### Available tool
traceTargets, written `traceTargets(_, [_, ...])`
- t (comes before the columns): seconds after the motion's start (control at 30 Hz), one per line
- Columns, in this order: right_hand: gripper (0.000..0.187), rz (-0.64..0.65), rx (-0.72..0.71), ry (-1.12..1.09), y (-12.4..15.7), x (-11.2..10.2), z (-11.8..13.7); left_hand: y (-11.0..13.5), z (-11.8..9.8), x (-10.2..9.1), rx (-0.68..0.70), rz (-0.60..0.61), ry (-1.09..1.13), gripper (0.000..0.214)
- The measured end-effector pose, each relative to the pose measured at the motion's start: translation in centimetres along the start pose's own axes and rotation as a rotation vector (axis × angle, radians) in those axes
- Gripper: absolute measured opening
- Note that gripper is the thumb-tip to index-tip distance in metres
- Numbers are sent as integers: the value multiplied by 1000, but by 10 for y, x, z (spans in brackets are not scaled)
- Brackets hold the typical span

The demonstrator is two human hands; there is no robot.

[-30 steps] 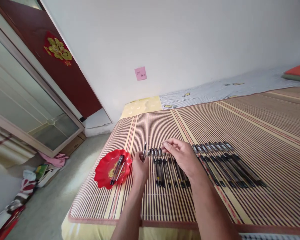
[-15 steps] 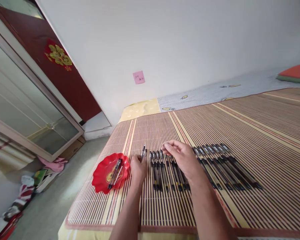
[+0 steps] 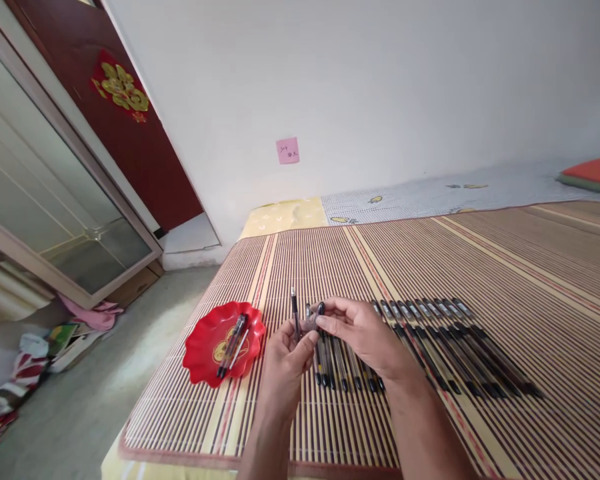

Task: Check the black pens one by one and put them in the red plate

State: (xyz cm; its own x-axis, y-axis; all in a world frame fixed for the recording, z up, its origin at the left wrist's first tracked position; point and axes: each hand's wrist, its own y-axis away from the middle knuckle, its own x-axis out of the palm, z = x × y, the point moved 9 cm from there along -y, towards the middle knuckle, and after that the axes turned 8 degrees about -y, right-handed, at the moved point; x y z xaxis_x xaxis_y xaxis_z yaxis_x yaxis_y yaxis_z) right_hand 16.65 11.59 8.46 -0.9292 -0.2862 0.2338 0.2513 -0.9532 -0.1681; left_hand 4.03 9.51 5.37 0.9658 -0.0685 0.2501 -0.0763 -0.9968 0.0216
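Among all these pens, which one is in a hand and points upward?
The uncapped pen in the left hand, its writing tip facing up. The other pens lie down, on the striped mat or in the red scalloped dish.

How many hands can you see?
2. The left hand holds a pen, right of the red dish; the right hand pinches a pen cap, close beside the left. No others show.

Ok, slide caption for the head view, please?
Left hand holding an uncapped pen, right hand pinching a dark-tipped cap, with pens rowed on a striped mat.
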Motion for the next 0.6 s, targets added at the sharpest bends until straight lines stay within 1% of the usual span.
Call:
traceTargets(0.07, [21,-16,-11,12,0,0,2,-2,1,-1,4,8,-25,45])
traceTargets(0.13, [22,-91,-45,23,0,-7,5,-2,4,-2,-1,34,-54,45])
traceTargets(0.3, [35,-429,-189,-28,9,-41,17,2,0,-3,63,114,-177,45])
traceTargets(0.37, [36,-514,-250,-58,14,-48,23,3,-2,-1,67,148,-245,43])
traceTargets(0.4, [35,-532,-273,-69,15,-49,25,4,-2,0,66,162,-273,42])
traceTargets(0.47, [33,-526,-293,-77,17,-47,29,4,-3,2,66,180,-321,40])
traceTargets(0.6, [35,-414,-256,-43,14,-38,29,5,-3,5,72,203,-366,38])
